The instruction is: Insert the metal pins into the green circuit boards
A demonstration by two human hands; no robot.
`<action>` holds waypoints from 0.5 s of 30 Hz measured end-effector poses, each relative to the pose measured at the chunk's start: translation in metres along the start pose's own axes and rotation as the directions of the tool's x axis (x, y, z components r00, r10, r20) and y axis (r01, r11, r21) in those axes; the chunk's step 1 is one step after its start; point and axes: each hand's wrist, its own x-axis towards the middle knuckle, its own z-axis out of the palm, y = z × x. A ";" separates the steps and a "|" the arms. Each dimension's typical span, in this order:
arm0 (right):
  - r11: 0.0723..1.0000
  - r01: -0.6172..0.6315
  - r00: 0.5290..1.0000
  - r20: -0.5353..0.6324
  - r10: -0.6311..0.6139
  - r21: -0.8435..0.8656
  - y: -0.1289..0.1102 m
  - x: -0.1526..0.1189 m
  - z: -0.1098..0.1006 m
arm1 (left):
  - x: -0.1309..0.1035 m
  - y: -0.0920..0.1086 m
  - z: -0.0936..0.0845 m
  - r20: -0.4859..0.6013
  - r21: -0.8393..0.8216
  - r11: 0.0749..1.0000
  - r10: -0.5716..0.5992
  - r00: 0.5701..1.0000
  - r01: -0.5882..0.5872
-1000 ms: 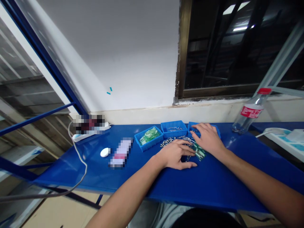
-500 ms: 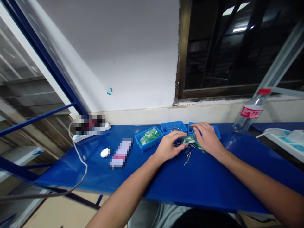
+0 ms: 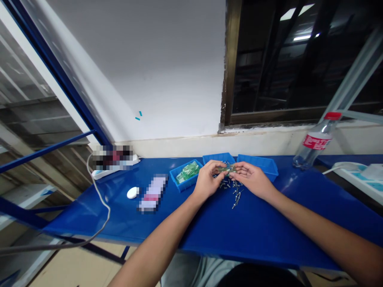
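Between both hands is a small clear-green plastic bag point(image 3: 228, 169), its contents too small to make out. My left hand point(image 3: 208, 179) pinches the bag's left side between thumb and fingers. On its right side, the fingertips of my right hand point(image 3: 253, 179) are closed on it. Below the hands, several loose pop rivets point(image 3: 237, 197) lie scattered on the blue table point(image 3: 239, 235), partly covered by the fingers. A blue bin point(image 3: 188, 184) left of my hands contains several green bags point(image 3: 188, 172). Behind them, another blue bin point(image 3: 216, 158) has rivets in it.
A third blue bin point(image 3: 269, 171) stands behind my right hand. The phone-like blurred object point(image 3: 153, 193) and a white oval item point(image 3: 132, 193) lie left. A red-capped bottle point(image 3: 314, 141) stands back right. A cable point(image 3: 104, 211) crosses the left side; power strips lie at both ends.
My right hand has come down and inward from the right bin to meet my left. The green bag, earlier low under the right hand, is now held up between the fingers of both.
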 end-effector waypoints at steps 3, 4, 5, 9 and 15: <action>0.999 -0.020 1.000 0.003 0.020 0.031 -0.003 -0.001 0.001 | 0.000 0.002 0.000 0.016 -0.025 1.000 0.014 1.000 -0.014; 0.999 -0.023 1.000 0.004 0.023 0.030 -0.004 -0.001 0.001 | 0.000 0.003 0.001 0.023 -0.034 0.999 0.018 1.000 -0.017; 0.999 -0.026 1.000 0.004 0.026 0.026 -0.004 -0.001 0.001 | 0.000 0.004 0.001 0.029 -0.045 0.999 0.017 0.999 -0.016; 1.000 -0.016 1.000 -0.008 0.016 0.023 -0.006 -0.001 0.000 | -0.001 0.005 0.005 0.018 -0.125 0.991 -0.053 0.998 0.055; 0.999 0.016 0.998 -0.065 -0.014 0.030 -0.014 -0.003 0.001 | 0.001 0.000 0.005 -0.003 -0.206 0.960 -0.195 0.981 0.190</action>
